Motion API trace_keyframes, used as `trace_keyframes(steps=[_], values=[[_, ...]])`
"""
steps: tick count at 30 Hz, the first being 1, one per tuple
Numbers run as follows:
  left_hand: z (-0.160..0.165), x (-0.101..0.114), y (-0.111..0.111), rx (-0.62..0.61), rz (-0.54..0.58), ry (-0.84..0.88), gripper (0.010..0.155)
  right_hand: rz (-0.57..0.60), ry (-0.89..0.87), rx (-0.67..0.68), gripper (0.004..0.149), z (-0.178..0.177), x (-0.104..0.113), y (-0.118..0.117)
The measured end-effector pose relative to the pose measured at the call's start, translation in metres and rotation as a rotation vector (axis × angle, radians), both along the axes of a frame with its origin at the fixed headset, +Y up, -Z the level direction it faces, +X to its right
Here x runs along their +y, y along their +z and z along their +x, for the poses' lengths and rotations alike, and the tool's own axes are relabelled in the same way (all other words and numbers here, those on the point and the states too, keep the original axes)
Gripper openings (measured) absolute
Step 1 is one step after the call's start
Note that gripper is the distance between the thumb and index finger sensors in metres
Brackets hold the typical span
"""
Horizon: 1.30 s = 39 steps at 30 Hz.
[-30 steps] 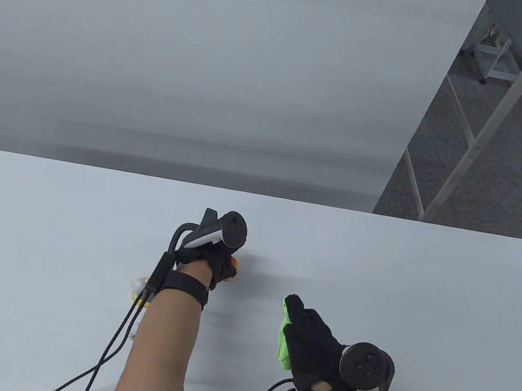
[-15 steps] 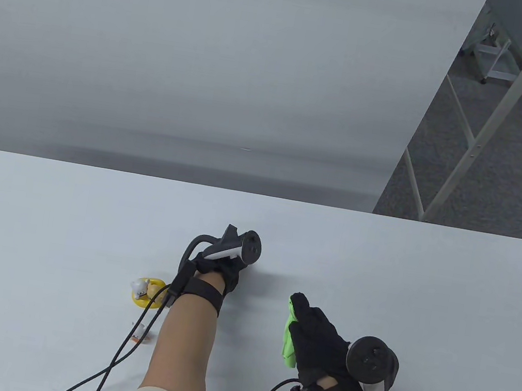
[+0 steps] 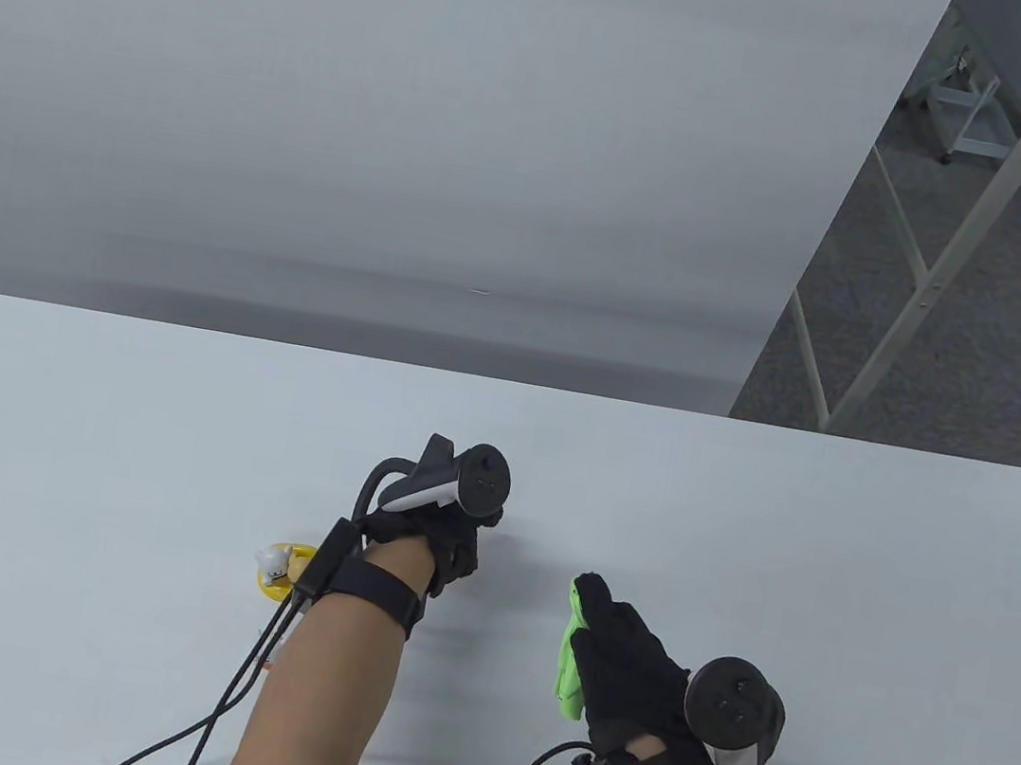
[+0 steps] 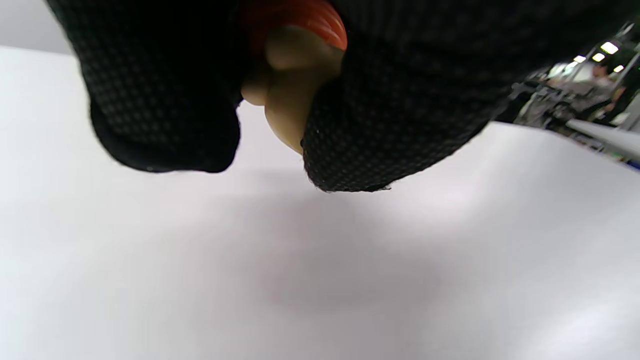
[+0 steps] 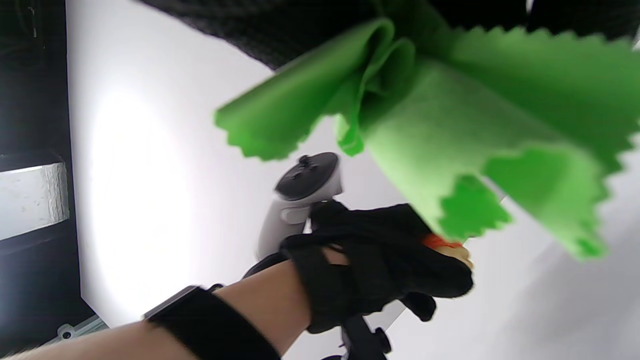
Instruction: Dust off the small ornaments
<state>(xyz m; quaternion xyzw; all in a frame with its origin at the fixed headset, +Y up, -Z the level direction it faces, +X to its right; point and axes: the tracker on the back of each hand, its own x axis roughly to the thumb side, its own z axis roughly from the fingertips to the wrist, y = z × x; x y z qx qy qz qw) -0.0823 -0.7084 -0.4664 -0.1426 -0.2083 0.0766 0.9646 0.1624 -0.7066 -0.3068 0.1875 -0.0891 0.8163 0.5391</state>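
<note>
I count two ornaments. One, smooth, rounded, tan and orange figurine (image 4: pixel 295 85), sits gripped between the left hand's (image 3: pixel 436 525) curled fingers (image 4: pixel 400 90), above the table (image 3: pixel 81 433). The other, a glossy yellow figurine (image 3: pixel 276 570), stands beside that wrist. One green cloth (image 5: pixel 450 115), soft with zigzag edges, hangs bunched in the right hand (image 3: pixel 630 674).

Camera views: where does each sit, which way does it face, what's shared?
Table view: above, looking down at the table; both forearms, left hand, right hand with green cloth, yellow ornament.
Left wrist view: under the left hand, facing the tabletop; gloved fingers grip an orange-tan ornament.
Right wrist view: under the right hand, facing the left hand past the cloth.
Shared: both wrist views show that ornament.
</note>
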Motion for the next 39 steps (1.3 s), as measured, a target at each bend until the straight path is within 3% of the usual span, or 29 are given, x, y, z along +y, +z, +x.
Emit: trace_keyframes(steps=[7, 9, 12, 15, 20, 23, 25, 28, 32, 36, 39], values=[[-0.031, 0.052, 0.043, -0.034, 0.099, 0.198, 0.079, -0.003, 0.004, 0.01, 0.049, -0.001, -0.001, 0.001], [-0.042, 0.062, 0.059, -0.038, 0.162, 0.291, 0.08, -0.004, 0.016, 0.017, 0.049, -0.004, -0.003, 0.001], [-0.063, 0.065, 0.089, -0.025, 0.166, 0.461, 0.086, -0.008, 0.023, 0.028, 0.049, -0.008, -0.004, 0.003], [-0.084, 0.052, 0.123, -0.022, 0.234, 0.693, 0.074, -0.018, 0.021, 0.046, 0.049, -0.013, -0.006, 0.004], [-0.097, 0.004, 0.159, 0.098, 0.091, 1.075, 0.077, -0.035, 0.04, 0.111, 0.049, -0.031, -0.011, 0.008], [-0.096, -0.011, 0.167, 0.065, 0.054, 1.099, 0.079, -0.038, 0.063, 0.138, 0.049, -0.04, -0.014, 0.011], [-0.092, -0.017, 0.171, 0.011, -0.047, 1.11, 0.081, -0.043, 0.071, 0.161, 0.05, -0.047, -0.017, 0.013], [-0.088, -0.023, 0.17, 0.005, -0.106, 1.172, 0.086, -0.038, 0.055, 0.183, 0.05, -0.056, -0.018, 0.015], [-0.081, -0.032, 0.167, -0.048, -0.198, 1.239, 0.08, -0.026, 0.08, 0.194, 0.05, -0.064, -0.022, 0.018], [-0.074, -0.037, 0.168, -0.086, -0.259, 1.254, 0.08, -0.051, 0.086, 0.234, 0.049, -0.073, -0.026, 0.016], [-0.071, -0.039, 0.17, -0.059, -0.236, 1.24, 0.08, -0.062, 0.083, 0.216, 0.049, -0.078, -0.03, 0.016]])
